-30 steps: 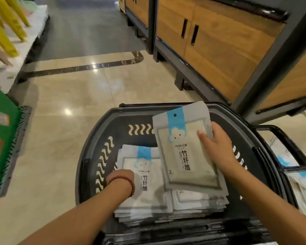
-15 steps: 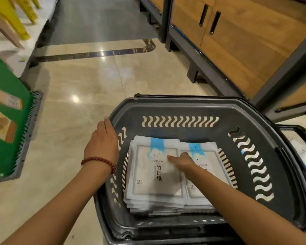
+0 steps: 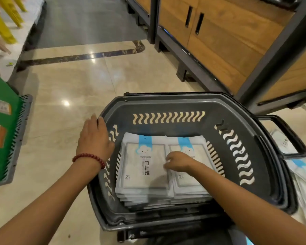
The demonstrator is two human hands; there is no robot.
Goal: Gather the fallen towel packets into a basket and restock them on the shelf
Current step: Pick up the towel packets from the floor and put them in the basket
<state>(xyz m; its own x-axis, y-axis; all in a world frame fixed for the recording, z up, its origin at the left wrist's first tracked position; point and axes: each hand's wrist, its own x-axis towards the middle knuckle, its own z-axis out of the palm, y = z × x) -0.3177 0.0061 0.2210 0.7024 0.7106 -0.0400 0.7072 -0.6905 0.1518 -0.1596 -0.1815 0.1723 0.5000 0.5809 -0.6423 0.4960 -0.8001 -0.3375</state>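
Inside slotted plastic basket (image 3: 166, 105): flat glossy packets (image 3: 143, 174) under right hand (image 3: 178, 160).

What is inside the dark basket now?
Two adjacent stacks of towel packets; the right hand touches the right stack. Lower packets and the bottom of the basket are covered.

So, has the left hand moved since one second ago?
Yes. The left hand went from the packets inside the basket outward to its left rim.

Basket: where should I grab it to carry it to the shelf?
Take the loop handle folded out past the right rim of the basket, coming from the right and hooking under its bar; it lies clear of the packets stacked flat inside.
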